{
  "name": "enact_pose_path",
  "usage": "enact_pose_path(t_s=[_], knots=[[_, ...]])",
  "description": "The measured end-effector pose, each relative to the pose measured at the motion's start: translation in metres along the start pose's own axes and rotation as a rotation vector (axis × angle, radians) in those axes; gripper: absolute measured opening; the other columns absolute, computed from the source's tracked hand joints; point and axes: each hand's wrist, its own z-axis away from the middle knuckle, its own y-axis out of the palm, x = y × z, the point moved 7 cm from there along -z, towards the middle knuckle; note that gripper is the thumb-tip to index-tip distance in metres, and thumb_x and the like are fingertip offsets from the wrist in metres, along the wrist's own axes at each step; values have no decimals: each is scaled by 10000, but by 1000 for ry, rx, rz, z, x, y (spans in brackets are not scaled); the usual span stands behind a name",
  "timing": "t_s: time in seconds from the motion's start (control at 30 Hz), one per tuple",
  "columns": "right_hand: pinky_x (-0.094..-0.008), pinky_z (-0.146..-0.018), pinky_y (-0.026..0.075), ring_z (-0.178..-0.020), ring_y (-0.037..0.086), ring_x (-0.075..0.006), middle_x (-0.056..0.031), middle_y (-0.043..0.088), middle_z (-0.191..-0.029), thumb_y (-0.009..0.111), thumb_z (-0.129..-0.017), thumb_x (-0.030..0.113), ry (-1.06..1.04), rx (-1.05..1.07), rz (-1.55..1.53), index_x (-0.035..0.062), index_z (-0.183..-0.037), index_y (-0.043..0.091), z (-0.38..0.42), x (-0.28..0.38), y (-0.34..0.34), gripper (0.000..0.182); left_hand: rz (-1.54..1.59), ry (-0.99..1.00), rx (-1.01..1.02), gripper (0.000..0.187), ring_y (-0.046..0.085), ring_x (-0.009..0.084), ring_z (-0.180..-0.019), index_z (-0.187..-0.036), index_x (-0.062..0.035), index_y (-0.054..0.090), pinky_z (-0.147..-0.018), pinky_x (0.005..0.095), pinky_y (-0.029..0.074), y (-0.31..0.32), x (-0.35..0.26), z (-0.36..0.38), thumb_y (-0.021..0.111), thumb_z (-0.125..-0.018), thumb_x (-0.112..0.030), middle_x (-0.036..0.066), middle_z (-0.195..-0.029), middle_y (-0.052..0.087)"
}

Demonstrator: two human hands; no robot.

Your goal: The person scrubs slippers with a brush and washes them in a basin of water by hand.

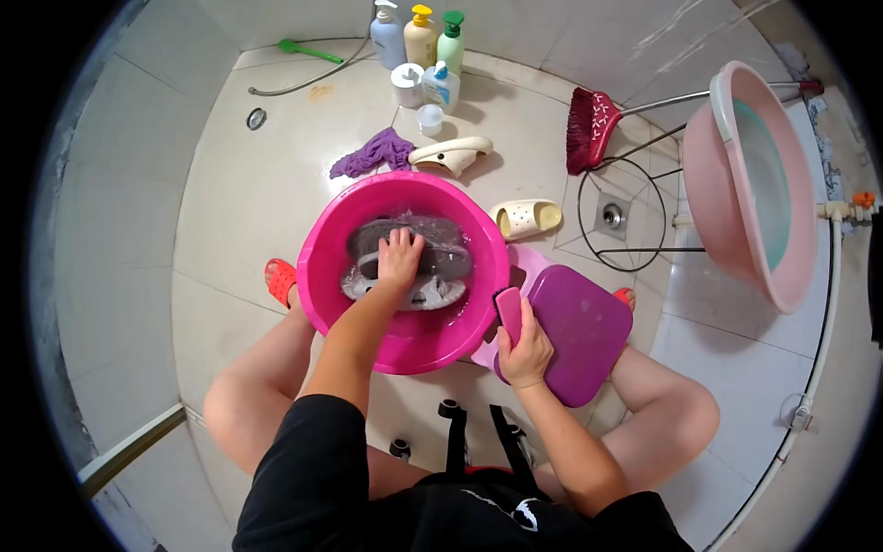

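Note:
My left hand reaches into a pink basin, its fingers curled over a grey shoe in the water. Below it in the basin lies a light grey piece, perhaps part of another shoe; the water and my hand partly hide both. In my right hand is a pink scrub brush with dark bristles, gripped just outside the basin's right rim. That hand is beside a purple stool top or lid.
Cream clogs and a purple cloth lie beyond the basin. Several pump bottles stand by the back wall. At right are a red broom, a floor drain, a wire stand and a tilted pale pink basin.

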Motion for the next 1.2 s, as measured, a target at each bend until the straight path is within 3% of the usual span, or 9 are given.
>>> enact_pose_path(t_s=[0.1, 0.13, 0.2, 0.4, 0.5, 0.6, 1.0, 1.13, 1.2], knots=[[-404, -653, 512, -738, 623, -322, -141, 621, -882, 656, -804, 247, -6, 2, 11, 8, -1323, 430, 0, 2, -2, 615, 17, -87, -145, 291, 474, 280, -1101, -1142, -178, 544, -825, 408, 452, -14, 5, -7, 493, -856, -173, 112, -1099, 504], [-402, -652, 512, -739, 624, -322, -142, 622, -886, 656, -804, 248, -4, 7, 10, 7, -1324, 428, 1, 2, -1, 617, 11, -90, -154, 291, 474, 280, -1101, -1142, -178, 544, -825, 408, 452, -26, 4, -10, 493, -856, -173, 112, -1099, 504], [-400, -652, 512, -740, 624, -323, -144, 622, -891, 656, -804, 249, -9, 0, 13, 7, -1324, 427, -2, -1, -1, 618, 44, 26, 210, 227, 476, 278, -1100, -1037, -170, 606, -825, 405, 456, -25, -8, -16, 527, -825, -153, 111, -1098, 505], [-407, -661, 513, -762, 628, -337, -163, 622, -910, 645, -815, 255, 5, 12, 18, 19, -1326, 422, 3, 1, 2, 605, -94, 355, -53, 258, 456, 285, -1089, -959, -117, 619, -899, 423, 392, -87, -15, 29, 654, -730, -230, 129, -1067, 500], [-412, -683, 515, -816, 633, -350, -173, 630, -977, 638, -820, 261, 12, 12, 18, 18, -1322, 417, 3, -2, 3, 600, 88, 446, 329, 400, 464, 281, -1094, -996, -99, 587, -908, 403, 408, -64, -26, 39, 700, -704, -347, 113, -1059, 517], [-417, -692, 514, -826, 634, -350, -177, 628, -984, 638, -819, 261, -11, 3, 47, 10, -1319, 417, 2, 1, 2, 601, 186, 427, 356, 410, 476, 277, -1086, -1025, -93, 569, -903, 406, 420, -19, -33, 38, 698, -714, -328, 99, -1066, 522], [-411, -655, 504, -750, 617, -340, -161, 613, -899, 651, -801, 257, -31, 47, 73, -3, -1297, 443, -1, 4, 5, 597, 236, 45, 52, 311, 501, 267, -1049, -973, -110, 550, -843, 410, 411, 16, -18, 4, 669, -712, -233, 85, -1028, 539], [-409, -655, 503, -745, 614, -338, -157, 610, -886, 656, -796, 258, -41, 26, 71, -2, -1298, 442, -3, 3, 2, 605, 217, 80, 173, 204, 521, 265, -1000, -946, -117, 554, -801, 405, 432, -2, -15, -9, 597, -766, -202, 86, -1002, 532], [-408, -662, 503, -751, 615, -338, -158, 610, -883, 654, -796, 260, -24, 37, 50, -2, -1296, 444, 0, 3, 4, 602, 231, 233, -35, 142, 531, 265, -948, -924, -121, 552, -761, 408, 446, -35, -17, -2, 531, -802, -190, 85, -970, 521]])
